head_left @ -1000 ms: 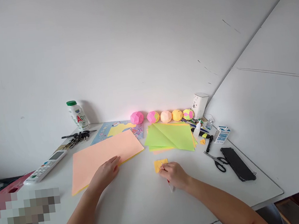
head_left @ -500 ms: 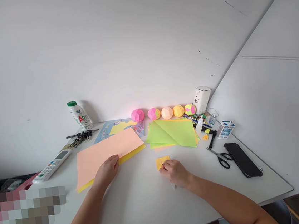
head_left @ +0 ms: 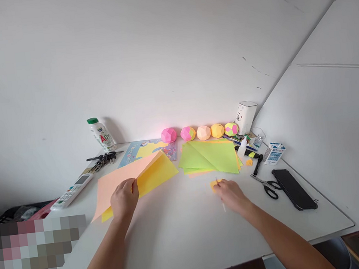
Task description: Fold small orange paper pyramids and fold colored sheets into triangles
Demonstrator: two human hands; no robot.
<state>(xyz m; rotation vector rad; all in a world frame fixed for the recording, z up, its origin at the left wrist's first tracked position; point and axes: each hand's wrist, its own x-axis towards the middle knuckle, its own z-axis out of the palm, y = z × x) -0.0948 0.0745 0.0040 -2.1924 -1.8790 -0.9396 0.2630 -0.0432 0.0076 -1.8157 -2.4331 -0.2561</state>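
Observation:
My left hand [head_left: 125, 197] pinches the lower edge of a peach sheet [head_left: 113, 181], whose right part is lifted off a yellow sheet [head_left: 158, 171] beneath it. Further right, my right hand [head_left: 231, 193] is closed at a small orange-yellow paper piece [head_left: 213, 186] on the table, with a thin pen-like stick [head_left: 224, 207] poking out past its fingers. Behind my right hand lies a stack of green sheets [head_left: 214, 156], with orange and peach edges showing.
Five faceted paper balls, one pink [head_left: 168, 135], line the wall. A bottle [head_left: 103, 136], keys [head_left: 104, 160] and a handset [head_left: 72, 192] stand or lie left. Glue [head_left: 242, 149], scissors [head_left: 269, 187], a black phone [head_left: 294, 189] and a small carton [head_left: 274, 154] are right.
My left hand has raised the peach sheet's edge, uncovering more yellow. My right hand has moved right with the small paper and stick. The view has shifted slightly.

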